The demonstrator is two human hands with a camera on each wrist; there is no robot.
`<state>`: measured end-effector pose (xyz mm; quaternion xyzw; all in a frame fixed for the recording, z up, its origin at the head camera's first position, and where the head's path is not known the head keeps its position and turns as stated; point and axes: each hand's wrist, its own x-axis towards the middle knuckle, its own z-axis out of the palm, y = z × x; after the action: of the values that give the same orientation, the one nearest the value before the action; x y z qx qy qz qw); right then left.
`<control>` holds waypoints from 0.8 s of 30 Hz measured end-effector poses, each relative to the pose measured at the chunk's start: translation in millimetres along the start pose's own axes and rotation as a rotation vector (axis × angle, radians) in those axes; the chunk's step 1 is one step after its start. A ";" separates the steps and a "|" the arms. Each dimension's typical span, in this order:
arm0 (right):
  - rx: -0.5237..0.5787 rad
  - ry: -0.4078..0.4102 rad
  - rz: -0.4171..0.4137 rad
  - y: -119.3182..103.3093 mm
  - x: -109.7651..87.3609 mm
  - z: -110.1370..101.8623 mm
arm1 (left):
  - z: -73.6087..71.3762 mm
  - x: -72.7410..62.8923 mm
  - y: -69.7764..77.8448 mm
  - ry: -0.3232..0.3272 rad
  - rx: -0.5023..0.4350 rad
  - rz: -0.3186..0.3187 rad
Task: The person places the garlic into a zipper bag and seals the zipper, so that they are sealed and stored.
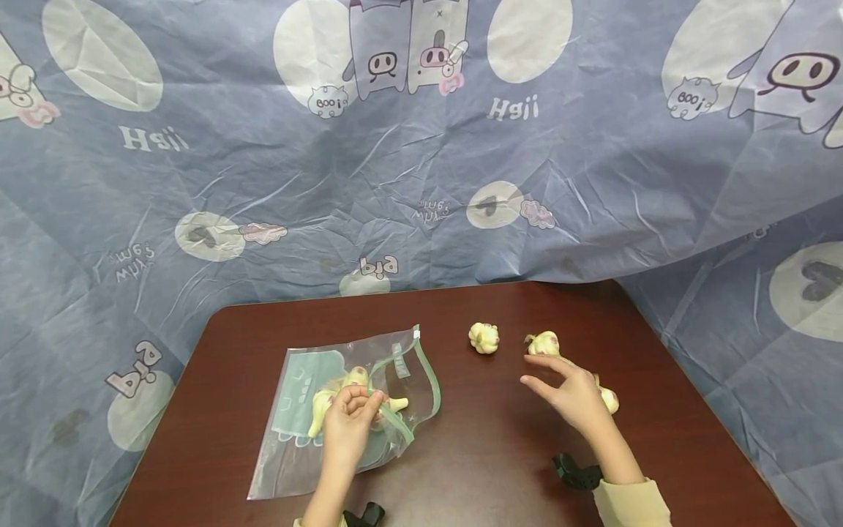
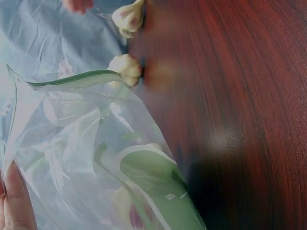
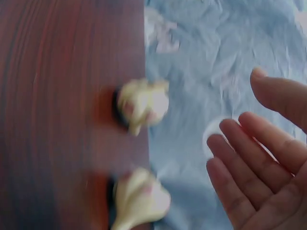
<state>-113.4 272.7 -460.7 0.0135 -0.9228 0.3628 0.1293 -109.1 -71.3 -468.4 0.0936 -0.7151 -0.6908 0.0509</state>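
Note:
My left hand [image 1: 349,423] pinches the green-edged rim of a clear zip bag [image 1: 276,468], which lies with its mouth toward the right. Inside it are several garlic bulbs [image 1: 321,404], partly hidden by my fingers. In the left wrist view the bag's plastic [image 2: 72,143] fills the lower left, with my fingertips at its edge. My right hand [image 1: 573,391] hovers with fingers spread and nothing between them. Just beyond its fingertips sits a garlic bulb [image 1: 544,342]; another bulb [image 1: 609,400] is partly behind the hand. The right wrist view shows the open palm beside two blurred bulbs [image 3: 143,103].
A further garlic bulb [image 1: 484,338] rests on the dark red-brown table [image 1: 474,468], between the bag and my right hand. A blue patterned cloth [image 1: 369,168] hangs behind the table and along its sides. Black wrist mounts [image 1: 577,472] sit on both wrists.

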 end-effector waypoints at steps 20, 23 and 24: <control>-0.116 0.017 0.400 76.3 -33.7 -26.3 | -3.8 1.8 -2.0 0.033 -0.008 -0.018; -0.086 -0.035 0.476 82.3 -32.3 -23.5 | -4.6 1.1 -2.2 0.033 -0.001 -0.017; -0.076 -0.051 0.496 84.0 -32.0 -22.7 | -4.8 1.2 -2.5 0.033 -0.003 -0.018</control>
<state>-87.3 347.6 -508.6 -0.2092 -0.9138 0.3479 0.0133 -109.2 -76.3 -470.7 0.1112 -0.7125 -0.6905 0.0567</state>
